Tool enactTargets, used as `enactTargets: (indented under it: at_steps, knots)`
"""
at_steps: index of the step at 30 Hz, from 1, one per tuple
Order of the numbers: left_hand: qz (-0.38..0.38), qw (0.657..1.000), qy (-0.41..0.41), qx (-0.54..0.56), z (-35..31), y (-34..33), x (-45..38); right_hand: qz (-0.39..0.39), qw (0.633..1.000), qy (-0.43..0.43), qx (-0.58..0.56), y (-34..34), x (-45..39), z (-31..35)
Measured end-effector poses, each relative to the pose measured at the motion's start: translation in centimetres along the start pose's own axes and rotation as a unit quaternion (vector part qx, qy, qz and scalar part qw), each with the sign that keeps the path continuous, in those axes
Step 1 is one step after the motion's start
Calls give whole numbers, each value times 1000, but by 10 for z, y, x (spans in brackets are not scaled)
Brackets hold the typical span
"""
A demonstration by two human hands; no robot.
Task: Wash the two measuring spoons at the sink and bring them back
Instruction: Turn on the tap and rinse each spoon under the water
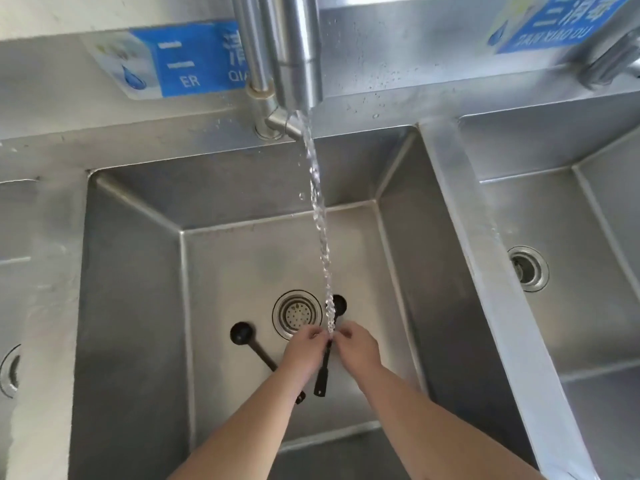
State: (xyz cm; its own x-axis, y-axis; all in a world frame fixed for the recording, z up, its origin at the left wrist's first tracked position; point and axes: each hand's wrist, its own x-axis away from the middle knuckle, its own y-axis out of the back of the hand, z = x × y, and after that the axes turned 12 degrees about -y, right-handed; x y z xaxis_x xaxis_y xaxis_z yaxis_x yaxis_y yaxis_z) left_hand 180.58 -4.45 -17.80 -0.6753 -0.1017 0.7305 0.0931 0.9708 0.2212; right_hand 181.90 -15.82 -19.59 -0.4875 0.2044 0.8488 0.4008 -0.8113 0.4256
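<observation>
Fingers: I see the fingertips (320, 336) of both hands pinched in on the thin middle of one black spoon, right where the water lands.
Left hand: my left hand (304, 351) is closed on the handle from the left side.
Right hand: my right hand (356, 348) is closed on the same handle from the right side. The two hands almost touch.
Held spoon: the held spoon (322, 375) points far-and-near. Its round bowl sticks out past my fingertips on the far side, just right of the drain (297, 314). Its flat end hangs out on the near side, below my hands.
Other spoon: the second spoon (242, 334) lies flat on the sink floor, left of the drain. No fingers touch it. Its handle runs near and right, and goes under my left wrist.
Water: the water stream (317, 216) falls from the tap (294, 57) and hits the held spoon at my fingertips.
Sink: both spoons are in the middle basin (138, 306).
Done: I think the spoons got to the sink, the tap is on, and one spoon is getting rubbed.
Left to do: I think the second spoon needs its wash. Then the tap goes off and both spoons go back.
</observation>
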Motion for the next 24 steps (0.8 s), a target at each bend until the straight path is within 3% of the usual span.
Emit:
enactTargets:
  at_steps: [4,12,24]
  knots:
    - [11,998,-24,-55,11,-14,-21,-29,999,-30,15,-11,-20,-11]
    - [6,994,-53,-100,22,-21,-25,1,999,5,33,-10,-25,-15]
    - [43,994,-14,102,-33,13,55,67,996,12,-56,31,63,1]
